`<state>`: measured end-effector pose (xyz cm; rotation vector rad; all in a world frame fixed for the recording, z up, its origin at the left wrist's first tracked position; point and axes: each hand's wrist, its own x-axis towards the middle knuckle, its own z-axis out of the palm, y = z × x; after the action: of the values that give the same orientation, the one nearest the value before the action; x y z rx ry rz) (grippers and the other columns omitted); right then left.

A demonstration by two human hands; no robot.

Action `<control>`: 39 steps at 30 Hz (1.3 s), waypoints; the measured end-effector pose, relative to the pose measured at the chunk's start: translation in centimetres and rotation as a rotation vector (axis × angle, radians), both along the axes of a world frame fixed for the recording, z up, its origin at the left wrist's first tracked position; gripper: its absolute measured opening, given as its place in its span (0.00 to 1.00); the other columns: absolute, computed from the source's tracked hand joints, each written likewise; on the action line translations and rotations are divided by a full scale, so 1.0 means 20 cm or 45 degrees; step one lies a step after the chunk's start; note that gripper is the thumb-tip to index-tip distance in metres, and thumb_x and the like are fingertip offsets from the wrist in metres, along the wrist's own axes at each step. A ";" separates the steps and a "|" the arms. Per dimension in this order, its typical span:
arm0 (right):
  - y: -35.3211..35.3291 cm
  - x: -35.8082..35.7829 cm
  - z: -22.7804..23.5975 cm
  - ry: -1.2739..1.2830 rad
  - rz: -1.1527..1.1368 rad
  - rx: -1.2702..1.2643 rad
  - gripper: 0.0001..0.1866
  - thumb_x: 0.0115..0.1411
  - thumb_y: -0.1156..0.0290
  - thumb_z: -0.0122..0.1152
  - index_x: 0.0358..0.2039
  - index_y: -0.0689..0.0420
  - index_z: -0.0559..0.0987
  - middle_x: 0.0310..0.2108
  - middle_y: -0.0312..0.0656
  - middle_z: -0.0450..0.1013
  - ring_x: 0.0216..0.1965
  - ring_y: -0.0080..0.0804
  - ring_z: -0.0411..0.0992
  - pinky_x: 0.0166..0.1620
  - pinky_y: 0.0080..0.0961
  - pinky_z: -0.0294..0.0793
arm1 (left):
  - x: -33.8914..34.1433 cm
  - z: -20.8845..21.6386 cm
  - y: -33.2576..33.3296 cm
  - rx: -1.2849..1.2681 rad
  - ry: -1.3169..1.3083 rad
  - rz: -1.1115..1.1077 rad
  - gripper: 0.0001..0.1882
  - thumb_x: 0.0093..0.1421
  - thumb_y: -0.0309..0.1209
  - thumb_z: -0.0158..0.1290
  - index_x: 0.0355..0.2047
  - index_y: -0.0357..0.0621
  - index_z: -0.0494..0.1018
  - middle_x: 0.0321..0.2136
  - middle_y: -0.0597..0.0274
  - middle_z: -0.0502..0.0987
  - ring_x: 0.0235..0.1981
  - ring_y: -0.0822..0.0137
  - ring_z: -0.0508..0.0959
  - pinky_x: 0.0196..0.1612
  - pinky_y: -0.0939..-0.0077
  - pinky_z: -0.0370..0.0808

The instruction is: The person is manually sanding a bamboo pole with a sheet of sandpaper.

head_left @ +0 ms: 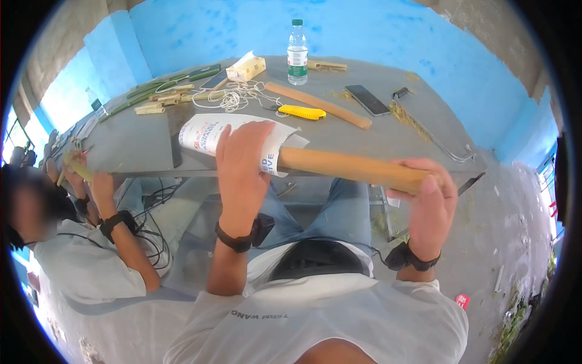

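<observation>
A tan bamboo piece (345,168) lies crosswise in front of me, above my lap at the table's near edge. My left hand (244,145) is closed over a white sheet of sandpaper (203,132) with print on its back, which is folded around the bamboo's left part. That end of the bamboo is hidden under the sheet. At the other end, my right hand (429,193) grips the bamboo, thumb and fingers around it. Just beyond the sheet lie a yellow utility knife (303,112) and another long bamboo strip (318,105).
On the grey table (142,136) are tangled white string (233,97), short bamboo pieces (151,109), a tissue pack (247,68), a green-capped bottle (297,57), a phone (367,99) and a bent metal tool (433,130). At left, a co-worker (103,255) handles a green bamboo piece.
</observation>
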<state>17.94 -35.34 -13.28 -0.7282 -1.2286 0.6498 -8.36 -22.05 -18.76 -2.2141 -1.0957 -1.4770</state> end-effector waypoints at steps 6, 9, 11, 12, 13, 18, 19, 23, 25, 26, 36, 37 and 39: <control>0.04 -0.01 -0.04 -0.031 0.232 -0.212 0.20 0.73 0.66 0.54 0.54 0.70 0.79 0.52 0.58 0.78 0.53 0.44 0.79 0.51 0.41 0.86 | 0.05 0.00 0.07 0.065 0.019 -0.256 0.32 0.44 0.15 0.61 0.53 0.47 0.76 0.50 0.57 0.80 0.54 0.52 0.77 0.61 0.53 0.69; 0.10 -0.03 -0.05 0.006 0.276 -0.299 0.21 0.74 0.65 0.53 0.56 0.70 0.78 0.53 0.57 0.77 0.53 0.42 0.79 0.53 0.40 0.85 | 0.07 -0.02 0.07 0.029 0.059 -0.218 0.29 0.47 0.19 0.64 0.52 0.47 0.77 0.48 0.58 0.82 0.51 0.51 0.78 0.56 0.56 0.71; 0.14 -0.03 -0.06 0.015 0.309 -0.359 0.22 0.75 0.64 0.53 0.58 0.70 0.77 0.54 0.56 0.77 0.53 0.42 0.79 0.54 0.39 0.84 | 0.08 -0.04 0.07 -0.013 0.092 -0.278 0.29 0.47 0.18 0.64 0.52 0.46 0.77 0.48 0.58 0.81 0.52 0.51 0.78 0.57 0.56 0.70; 0.16 -0.04 -0.08 0.022 0.305 -0.388 0.22 0.75 0.63 0.53 0.58 0.70 0.77 0.54 0.56 0.77 0.53 0.41 0.79 0.55 0.40 0.84 | 0.08 -0.05 0.06 -0.041 0.106 -0.294 0.28 0.46 0.18 0.63 0.51 0.46 0.77 0.48 0.58 0.81 0.52 0.51 0.78 0.57 0.56 0.70; 0.18 -0.05 -0.10 0.032 0.307 -0.419 0.23 0.75 0.63 0.53 0.59 0.70 0.76 0.54 0.55 0.77 0.54 0.41 0.79 0.55 0.40 0.83 | 0.08 -0.06 0.06 -0.060 0.112 -0.330 0.29 0.46 0.18 0.63 0.52 0.47 0.77 0.49 0.57 0.81 0.52 0.51 0.77 0.57 0.56 0.70; 0.23 -0.01 -0.18 -0.148 0.367 -0.580 0.25 0.75 0.60 0.55 0.61 0.69 0.75 0.52 0.52 0.78 0.49 0.41 0.81 0.53 0.38 0.83 | 0.07 -0.09 0.08 -0.212 0.124 -0.448 0.34 0.46 0.18 0.64 0.57 0.47 0.73 0.56 0.55 0.76 0.59 0.50 0.73 0.63 0.53 0.66; 0.23 0.00 -0.18 -0.198 0.378 -0.658 0.25 0.74 0.60 0.55 0.60 0.69 0.75 0.53 0.51 0.78 0.48 0.41 0.81 0.51 0.36 0.84 | 0.06 -0.10 0.08 -0.246 0.114 -0.441 0.36 0.47 0.19 0.64 0.60 0.48 0.71 0.58 0.54 0.74 0.62 0.50 0.70 0.66 0.51 0.63; 0.25 0.06 -0.22 -0.426 0.468 -0.720 0.25 0.73 0.61 0.57 0.60 0.69 0.75 0.47 0.48 0.80 0.40 0.39 0.83 0.41 0.31 0.82 | 0.00 -0.15 0.03 -0.357 0.037 -0.294 0.43 0.52 0.20 0.63 0.69 0.48 0.62 0.68 0.51 0.65 0.73 0.46 0.58 0.75 0.43 0.48; 0.26 0.07 -0.24 -0.437 0.430 -0.756 0.22 0.72 0.62 0.58 0.56 0.67 0.77 0.44 0.46 0.80 0.37 0.37 0.83 0.36 0.29 0.79 | -0.02 -0.18 -0.01 -0.388 -0.026 -0.181 0.44 0.55 0.19 0.59 0.73 0.48 0.57 0.71 0.50 0.61 0.75 0.43 0.52 0.76 0.40 0.43; 0.26 0.07 -0.26 -0.423 0.425 -0.751 0.20 0.72 0.63 0.58 0.54 0.67 0.77 0.42 0.45 0.80 0.35 0.36 0.83 0.34 0.28 0.78 | -0.03 -0.20 -0.03 -0.397 -0.060 -0.156 0.44 0.57 0.19 0.57 0.74 0.47 0.55 0.72 0.49 0.59 0.76 0.41 0.50 0.76 0.39 0.41; 0.33 -0.04 -0.29 -0.393 0.602 -0.981 0.19 0.68 0.62 0.64 0.53 0.58 0.74 0.32 0.41 0.77 0.24 0.20 0.71 0.26 0.16 0.66 | 0.04 -0.24 -0.03 -0.367 -0.383 -0.175 0.37 0.63 0.19 0.48 0.73 0.35 0.53 0.69 0.37 0.59 0.74 0.35 0.54 0.73 0.50 0.57; 0.33 -0.06 -0.28 -0.411 0.583 -0.991 0.20 0.67 0.61 0.65 0.54 0.59 0.73 0.32 0.40 0.77 0.23 0.19 0.70 0.26 0.16 0.65 | 0.04 -0.23 -0.02 -0.329 -0.381 -0.142 0.37 0.63 0.19 0.49 0.72 0.34 0.53 0.68 0.37 0.60 0.72 0.34 0.56 0.72 0.49 0.58; 0.33 -0.08 -0.26 -0.501 0.606 -1.020 0.22 0.67 0.61 0.66 0.55 0.60 0.73 0.30 0.38 0.77 0.22 0.18 0.69 0.26 0.16 0.65 | 0.04 -0.23 -0.01 -0.229 -0.367 -0.088 0.37 0.61 0.19 0.50 0.71 0.33 0.54 0.66 0.36 0.63 0.70 0.32 0.59 0.71 0.46 0.60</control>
<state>16.28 -28.76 -18.54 -1.2793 -1.5226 1.4905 -7.52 -22.26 -23.28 -2.2230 -1.2970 -1.8384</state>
